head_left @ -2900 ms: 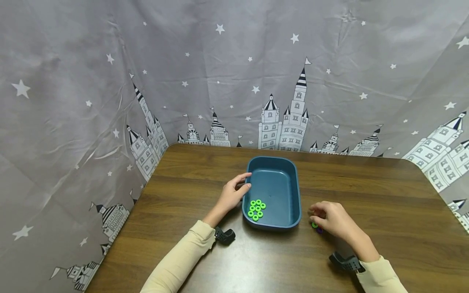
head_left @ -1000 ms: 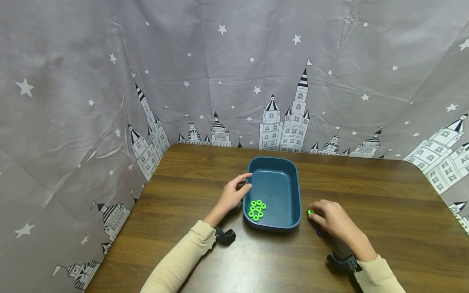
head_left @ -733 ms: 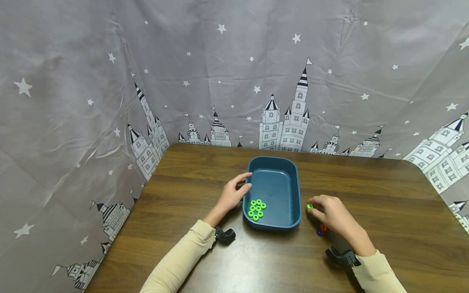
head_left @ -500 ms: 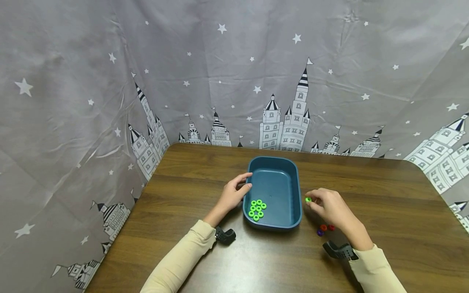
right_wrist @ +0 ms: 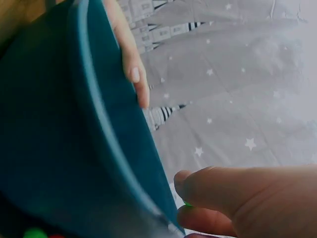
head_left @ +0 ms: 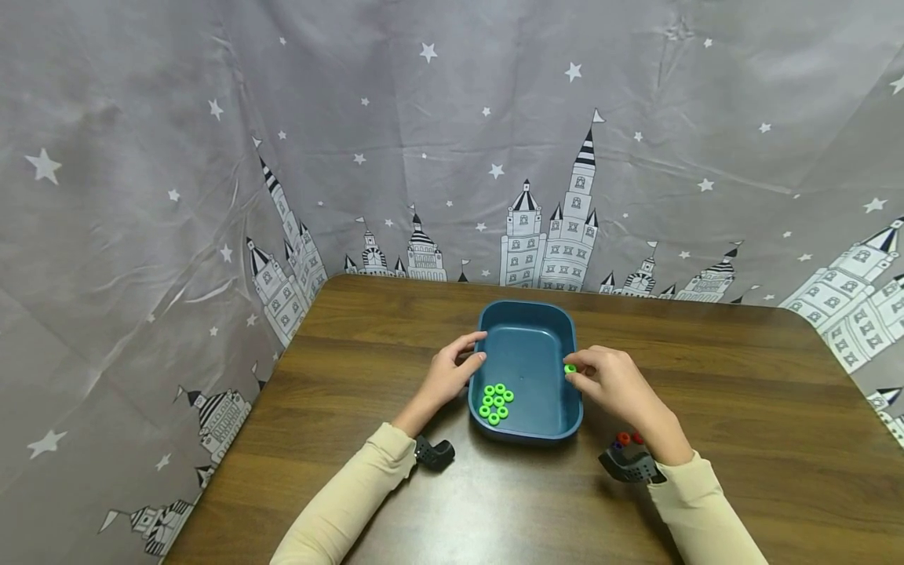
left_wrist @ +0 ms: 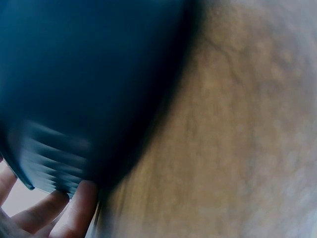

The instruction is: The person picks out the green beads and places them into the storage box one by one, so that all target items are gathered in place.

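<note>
A blue rectangular bin (head_left: 530, 424) sits on the table. My left hand (head_left: 446, 375) grips its left rim, fingertips over the edge; in the left wrist view some of its fingers (left_wrist: 79, 210) lie against the outer wall. My right hand (head_left: 614, 384) pinches a green ring-shaped bead (head_left: 570, 369) between thumb and fingers, right over the bin's right rim. Only a sliver of that green bead (right_wrist: 187, 203) shows in the right wrist view. Several similar green beads (head_left: 500, 402) lie flat inside the bin, grouped in its near left corner.
An orange-red bead (head_left: 623, 439), a red bead (head_left: 638, 438) and a partly hidden purple one (head_left: 617, 446) lie on the wooden table (head_left: 763, 408), beside the black right wrist strap (head_left: 628, 467). A grey curtain (head_left: 395, 102) with castles and stars hangs behind the table.
My right hand has picked up the green bead from the table right of the bin and carried it up and left to the rim. The left hand and the bin have stayed put.
</note>
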Demonstrator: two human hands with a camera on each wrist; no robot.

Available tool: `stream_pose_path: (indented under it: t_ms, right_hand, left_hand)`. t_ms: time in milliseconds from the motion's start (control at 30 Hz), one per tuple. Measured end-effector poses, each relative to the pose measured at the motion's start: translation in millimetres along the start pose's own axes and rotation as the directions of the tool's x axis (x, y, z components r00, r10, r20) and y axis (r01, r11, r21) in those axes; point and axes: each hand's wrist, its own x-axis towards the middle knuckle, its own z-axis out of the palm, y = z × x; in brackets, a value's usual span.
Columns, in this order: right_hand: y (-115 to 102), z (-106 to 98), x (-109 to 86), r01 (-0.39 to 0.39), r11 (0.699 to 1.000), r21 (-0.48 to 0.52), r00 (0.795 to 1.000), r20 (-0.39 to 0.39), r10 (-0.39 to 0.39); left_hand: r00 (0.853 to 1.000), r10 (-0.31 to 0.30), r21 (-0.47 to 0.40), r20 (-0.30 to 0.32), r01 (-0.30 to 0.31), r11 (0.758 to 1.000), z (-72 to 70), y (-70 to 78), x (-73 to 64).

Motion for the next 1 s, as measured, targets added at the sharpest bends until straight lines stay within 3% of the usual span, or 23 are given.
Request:
stream_pose_path:
  t_ms: [300,567,1000]
  right_hand:
    - [-18.1,16.2,16.3,0.021,1.000,0.020,0.999,0.040,-0.022]
    - [-27.9,33.3,25.1,0.099,0.995,0.022,0.992,0.071,-0.101]
    - [-33.9,46.1,28.1,0.077,0.997,0.002,0.983,0.168,-0.076]
  left_hand:
    - [1.000,-0.014,0.011,0.020,0.014,1.000,-0.9,1.4,-1.1]
    - [1.000,-0.018,0.026,0.011,0.018,1.000,-0.3,2.5,-0.2]
    - [0.999,-0.037,0.014,0.002,0.036,0.999,-0.1,0.6,0.1]
